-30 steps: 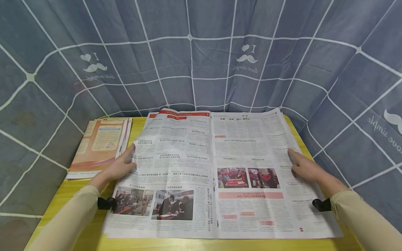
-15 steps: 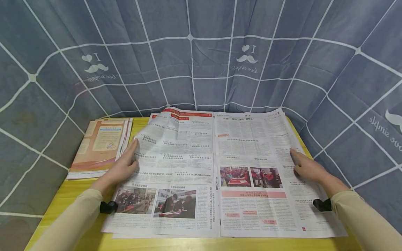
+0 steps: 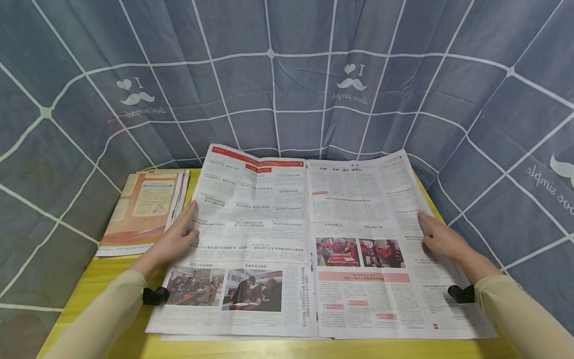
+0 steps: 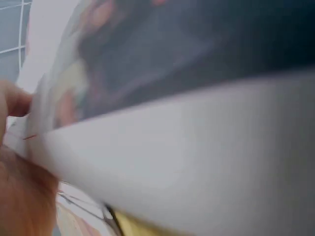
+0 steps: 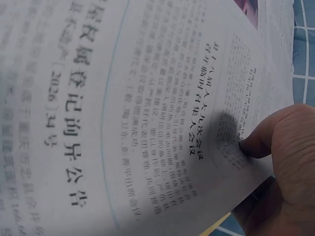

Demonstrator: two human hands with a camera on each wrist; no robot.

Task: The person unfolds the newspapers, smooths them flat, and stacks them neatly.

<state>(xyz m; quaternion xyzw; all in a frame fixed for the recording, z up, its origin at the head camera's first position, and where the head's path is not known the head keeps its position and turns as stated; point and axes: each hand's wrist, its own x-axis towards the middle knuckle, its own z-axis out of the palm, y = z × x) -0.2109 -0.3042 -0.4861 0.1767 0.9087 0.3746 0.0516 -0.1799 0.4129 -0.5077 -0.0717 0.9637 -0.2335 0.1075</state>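
Note:
A newspaper (image 3: 358, 212) lies spread open before me, with a centre fold and several colour photos. My left hand (image 3: 175, 242) pinches its left edge, thumb over the page. On the opposite side my right hand (image 3: 444, 242) grips the right edge. In the right wrist view the thumb (image 5: 270, 135) presses on the printed side while the other fingers go beneath the sheet. Blurred newsprint (image 4: 147, 147) fills most of the left wrist view, with the paper between thumb and palm. The far left corner of the page is raised off the table.
Folded papers with an orange printed cover (image 3: 139, 214) lie in a stack at the left. The yellow table (image 3: 98, 284) carries everything. A grey-blue curtain with white grid lines (image 3: 296, 85) rises close behind and along both sides. A black wrist strap piece (image 3: 462, 294) shows at each wrist.
The newspaper has shifted slightly right. Its far left corner, curled over before, has now unfolded and stands up flat. Both hands have kept their hold on the edges.

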